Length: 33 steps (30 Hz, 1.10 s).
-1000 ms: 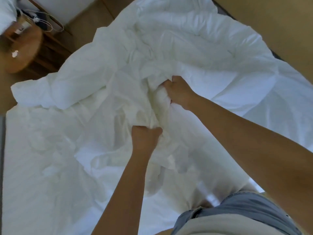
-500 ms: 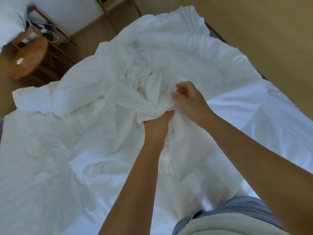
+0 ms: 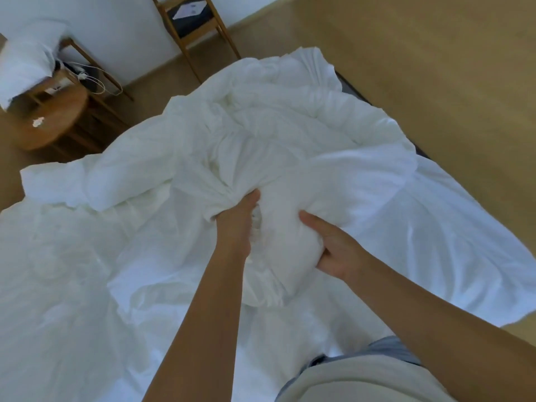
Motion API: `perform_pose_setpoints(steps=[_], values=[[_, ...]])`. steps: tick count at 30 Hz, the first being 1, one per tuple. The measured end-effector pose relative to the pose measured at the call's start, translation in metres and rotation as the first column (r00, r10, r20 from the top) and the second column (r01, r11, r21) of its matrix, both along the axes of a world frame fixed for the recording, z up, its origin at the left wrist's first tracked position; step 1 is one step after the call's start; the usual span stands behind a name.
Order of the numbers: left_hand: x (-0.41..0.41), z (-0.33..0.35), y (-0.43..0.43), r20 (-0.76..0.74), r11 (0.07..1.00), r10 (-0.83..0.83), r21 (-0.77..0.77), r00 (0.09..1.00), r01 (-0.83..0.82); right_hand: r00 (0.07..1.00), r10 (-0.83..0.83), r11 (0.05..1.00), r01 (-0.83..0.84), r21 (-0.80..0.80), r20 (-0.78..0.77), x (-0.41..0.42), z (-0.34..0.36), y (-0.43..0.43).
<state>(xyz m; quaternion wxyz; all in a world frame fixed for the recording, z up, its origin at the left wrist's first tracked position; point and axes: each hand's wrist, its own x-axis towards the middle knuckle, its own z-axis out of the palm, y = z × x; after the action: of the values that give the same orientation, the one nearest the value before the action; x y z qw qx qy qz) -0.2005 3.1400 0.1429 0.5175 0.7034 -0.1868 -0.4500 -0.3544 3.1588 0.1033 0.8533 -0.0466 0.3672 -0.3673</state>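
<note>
Nearest the person, the bed (image 3: 72, 300) lies bare under a white sheet, and both forearms reach out over it to the crumpled white duvet (image 3: 290, 152).

The left hand (image 3: 236, 224) has its fingers clamped on a twisted bunch of the duvet's thin outer cloth, and folds fan away from that grip to the left and beyond the fingertips. The right hand (image 3: 336, 248) cups a padded lump of the duvet just right of the left fingers. Its thumb lies on top and its fingers curl underneath, so it holds the lump rather than pinching it.

The 2 grips sit close together, and that is the main risk. A pull from here likely drags only the middle, so the filling could bunch harder into 1 lump while the corners stay tangled. The left fingers hold only thin cloth. If the filling does not follow, cloth and filling could slide apart, and the twist under those fingers could tighten rather than open. The right hand's hold looks softer, so a sharp tug may pull the lump out from under the thumb.

Beyond the fingers the duvet piles up high. Its far edge (image 3: 313, 65) reaches the end of the bed beside the floor (image 3: 435, 68). A push away from the fingers could tip that weight over the end, and the rest may follow.

Further left, a wooden chair (image 3: 200, 27) stands well apart from the duvet and looks out of harm's way.
</note>
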Motion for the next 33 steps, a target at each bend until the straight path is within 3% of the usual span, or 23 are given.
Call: perform_pose_setpoints(steps=[2, 4, 7, 9, 13, 16, 21, 24, 27, 31, 33], values=[[0.003, 0.006, 0.006, 0.087, 0.998, -0.056, -0.008, 0.995, 0.057, 0.996, -0.040, 0.997, 0.034, -0.074, -0.081, 0.003, 0.012, -0.006], [0.007, 0.010, 0.022, 0.074, 0.999, -0.024, -0.021, 0.997, 0.026, 0.963, -0.155, 0.985, 0.133, -0.112, -0.219, 0.008, 0.027, -0.020], [0.016, 0.008, 0.058, -0.046, 0.983, 0.165, -0.079, 0.985, -0.169, 0.881, -0.311, 0.950, 0.286, -0.122, -0.357, 0.030, 0.049, -0.057], [0.017, 0.005, 0.078, -0.200, 0.944, 0.269, -0.141, 0.942, -0.299, 0.867, -0.310, 0.951, 0.276, -0.141, -0.390, 0.060, 0.063, -0.067], [0.016, 0.001, 0.090, -0.327, 0.883, 0.356, -0.188, 0.876, -0.429, 0.962, 0.025, 0.997, -0.043, -0.061, -0.273, 0.131, 0.072, -0.043], [0.030, 0.000, 0.099, -0.285, 0.852, 0.437, -0.173, 0.853, -0.494, 0.880, 0.287, 0.943, -0.329, -0.049, -0.378, 0.156, 0.067, -0.022], [0.044, -0.005, 0.108, -0.206, 0.881, 0.448, -0.067, 0.870, -0.469, 0.661, 0.540, 0.785, -0.619, 0.027, -0.521, 0.167, 0.050, 0.007], [0.049, -0.008, 0.108, -0.194, 0.889, 0.444, -0.030, 0.875, -0.458, 0.519, 0.548, 0.719, -0.693, 0.052, -0.656, 0.162, 0.043, 0.007], [0.052, -0.008, 0.105, -0.182, 0.892, 0.435, -0.048, 0.882, -0.450, 0.455, 0.483, 0.715, -0.698, 0.037, -0.748, 0.154, 0.039, 0.006], [0.052, -0.002, 0.100, -0.254, 0.986, 0.151, -0.035, 0.955, -0.165, 0.448, 0.458, 0.714, -0.700, 0.017, -0.768, 0.146, 0.039, 0.006], [0.052, 0.003, 0.104, -0.332, 0.994, -0.025, -0.106, 0.943, -0.011, 0.432, 0.468, 0.693, -0.720, 0.017, -0.771, 0.140, 0.040, 0.005]])
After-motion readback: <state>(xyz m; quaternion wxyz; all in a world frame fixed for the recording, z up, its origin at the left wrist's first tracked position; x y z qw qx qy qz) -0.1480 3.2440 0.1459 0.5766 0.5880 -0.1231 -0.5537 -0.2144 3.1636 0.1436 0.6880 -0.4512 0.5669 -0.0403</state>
